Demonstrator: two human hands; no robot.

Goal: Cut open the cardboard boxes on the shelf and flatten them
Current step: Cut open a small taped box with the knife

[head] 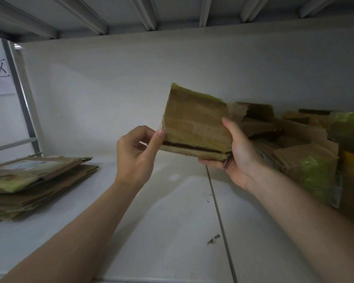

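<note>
Cardboard box [194,123]: small, brown, bound in yellowish tape. It is held up in the air over the shelf, in front of the back wall, and a dark slit runs along its lower edge.
Left hand [138,150]: thumb and curled fingers pinch the box's lower left corner.
Right hand [239,152]: clamped on the box's right end, with the thumb on the front face and the fingers under the bottom edge.
Both hands: apart, one at each end of the box.
Metal piece [226,163]: thin and silvery, poking out below the box at the right palm. What it is I cannot tell.
Shelf [172,221]: white, with a seam [219,211] running front to back below the right hand.
Scrap [214,238]: a small bit of cardboard lying just beside the seam.
Pile of boxes [298,152]: jumbled at the right end of the shelf, close behind the right hand. Some carry yellow-green tape.
Flattened stack [33,180]: cardboard sheets lying at the left end of the shelf, well apart from the held box.
Back wall [110,88]: plain white.
Upper deck [172,13]: ribbed grey metal overhead.
</note>
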